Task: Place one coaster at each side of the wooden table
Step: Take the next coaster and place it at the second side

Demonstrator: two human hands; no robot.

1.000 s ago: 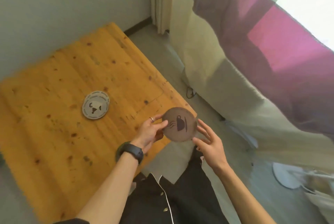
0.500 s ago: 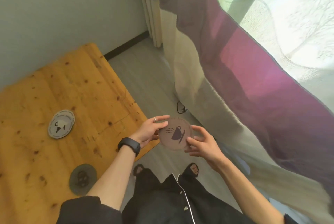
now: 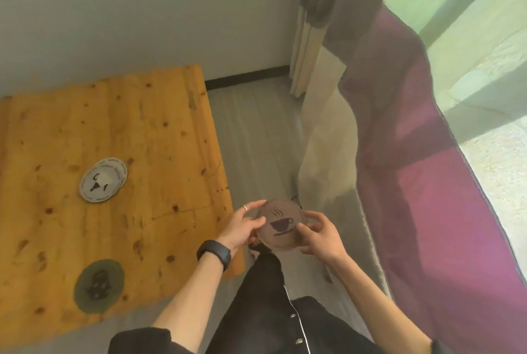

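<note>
Shift: view swung left vs half a second back, more table in frame, hands and brown coaster roughly same spot, grip unchanged.
Left hand point(image 3: 241, 228): closed on left edge of brown coaster, thumb on top face, fingers under; ring on one finger, black watch point(image 3: 214, 253) on wrist.
Right hand point(image 3: 320, 235): closed on right edge of same coaster, thumb on top face, fingers curled around rim.
Brown coaster point(image 3: 281, 223): round, dark steaming-cup print facing up, held in air between both hands, just off right edge of table, over grey floor, not touching wood.
Wooden table point(image 3: 159, 154): knotty orange-yellow top, fills left half of frame, near corner just beside left wrist.
White coaster stack point(image 3: 102, 179): round, black marks on top face, lies flat mid-table, well apart from hands; second white disc peeks out under its right side.
Green coaster point(image 3: 99, 285): round, dark figure print, blurred, lies flat near near edge of table.
Clothing: black garment with white piping and buttons at bottom centre.
Curtain point(image 3: 427, 182): purple and cream fabric, hangs along right side, bright window behind.
Wall point(image 3: 142, 11): plain pale, dark skirting at floor line.
</note>
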